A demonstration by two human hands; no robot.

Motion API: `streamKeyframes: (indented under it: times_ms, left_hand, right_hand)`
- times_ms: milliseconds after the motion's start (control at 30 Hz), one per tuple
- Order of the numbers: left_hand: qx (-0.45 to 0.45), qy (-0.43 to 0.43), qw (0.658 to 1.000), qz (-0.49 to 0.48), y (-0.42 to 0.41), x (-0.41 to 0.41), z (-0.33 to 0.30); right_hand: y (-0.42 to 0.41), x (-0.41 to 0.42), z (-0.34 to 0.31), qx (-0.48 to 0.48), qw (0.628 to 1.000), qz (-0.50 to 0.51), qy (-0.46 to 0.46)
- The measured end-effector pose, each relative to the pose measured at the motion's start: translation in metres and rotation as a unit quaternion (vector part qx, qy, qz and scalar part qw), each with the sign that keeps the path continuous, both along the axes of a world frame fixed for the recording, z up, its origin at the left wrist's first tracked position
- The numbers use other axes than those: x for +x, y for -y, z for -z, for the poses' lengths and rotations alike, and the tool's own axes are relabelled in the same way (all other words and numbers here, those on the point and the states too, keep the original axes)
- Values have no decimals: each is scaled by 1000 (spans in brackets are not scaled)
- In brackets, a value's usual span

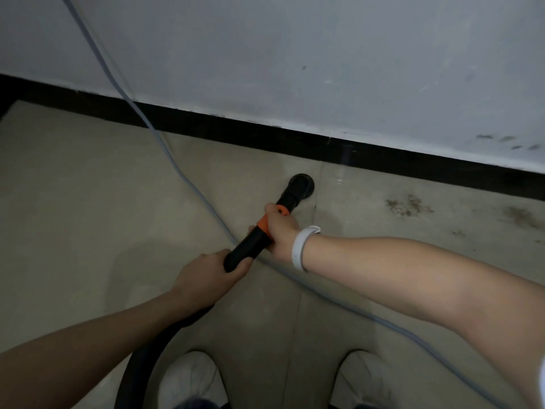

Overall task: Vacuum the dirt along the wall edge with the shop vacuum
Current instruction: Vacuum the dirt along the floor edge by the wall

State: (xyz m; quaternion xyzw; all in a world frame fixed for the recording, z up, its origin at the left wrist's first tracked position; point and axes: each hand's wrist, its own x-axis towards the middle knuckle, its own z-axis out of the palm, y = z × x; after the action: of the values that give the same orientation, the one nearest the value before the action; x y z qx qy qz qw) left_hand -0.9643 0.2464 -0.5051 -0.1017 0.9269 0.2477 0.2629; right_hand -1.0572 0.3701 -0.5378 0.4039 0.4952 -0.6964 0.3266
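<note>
Both hands, left hand [206,273] and right hand [280,228], curled round the wand [250,243]. Nozzle [300,185] down near the baseboard [206,122]; dirt [407,206] to the right untouched. Plenty left, seemingly.

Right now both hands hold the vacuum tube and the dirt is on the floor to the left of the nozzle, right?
Not quite. In the head view the dirt lies right of the nozzle. The left hand and right hand do hold the vacuum tube.

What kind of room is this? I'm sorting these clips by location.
Probably a bare indoor room: a pale tiled floor, a scuffed white wall with black baseboard, and dirt beside it.
</note>
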Motion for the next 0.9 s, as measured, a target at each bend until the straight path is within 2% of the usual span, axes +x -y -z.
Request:
streamKeyframes:
  times_ms: [200, 367, 467, 600, 800, 900]
  left_hand:
    - [-15, -4, 999, 31, -13, -11, -2]
    - [-46, 20, 995, 82, 15, 29, 3]
    - [-60, 36, 993, 93, 41, 54, 4]
    - [-71, 41, 996, 35, 74, 76, 3]
    - [-101, 16, 987, -123, 107, 104, -4]
    - [-112, 15, 984, -135, 107, 112, -6]
  right_hand:
    - [-18, -2, -12, -25, 999, 38, 2]
    - [-6, 46, 4, 51, 996, -66, 28]
    - [7, 71, 3, 25, 991, -117, 65]
    - [46, 78, -3, -39, 985, -152, 77]
    - [116, 70, -13, -80, 965, -243, 62]
    - [123, 72, -16, -86, 958, -265, 63]
